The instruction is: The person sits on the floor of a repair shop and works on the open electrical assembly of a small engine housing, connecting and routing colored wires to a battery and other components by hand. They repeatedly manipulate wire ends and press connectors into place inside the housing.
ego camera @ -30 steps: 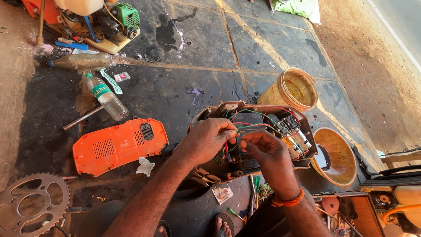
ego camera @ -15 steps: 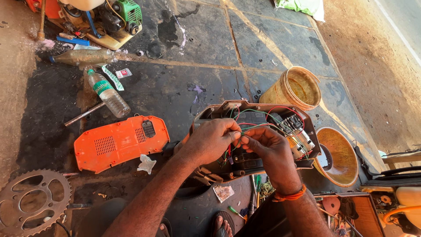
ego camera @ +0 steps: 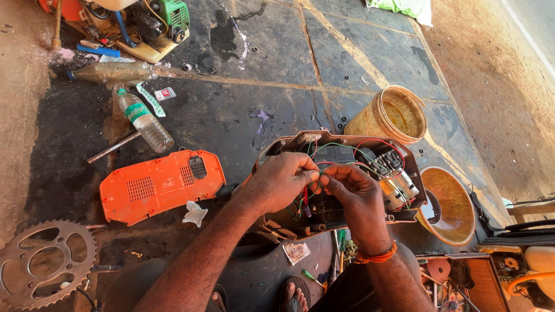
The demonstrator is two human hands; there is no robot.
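A floor of dark stone slabs [ego camera: 243, 110], stained and dusty, fills most of the view, with bare dirt ground [ego camera: 491, 86] along the right side in bright sun. An orange plastic cover [ego camera: 162, 186] lies flat on the slabs, a toothed sprocket [ego camera: 43, 263] near it. A yellow bucket [ego camera: 394, 114] stands beyond the opened device case [ego camera: 341, 179] (its wiring exposed), which rests low in the middle of the floor. A plastic bottle [ego camera: 144, 120] lies on its side. Over the case, the left hand [ego camera: 280, 182] and right hand [ego camera: 354, 193] meet, fingertips pinched closed on thin wires [ego camera: 312, 173].
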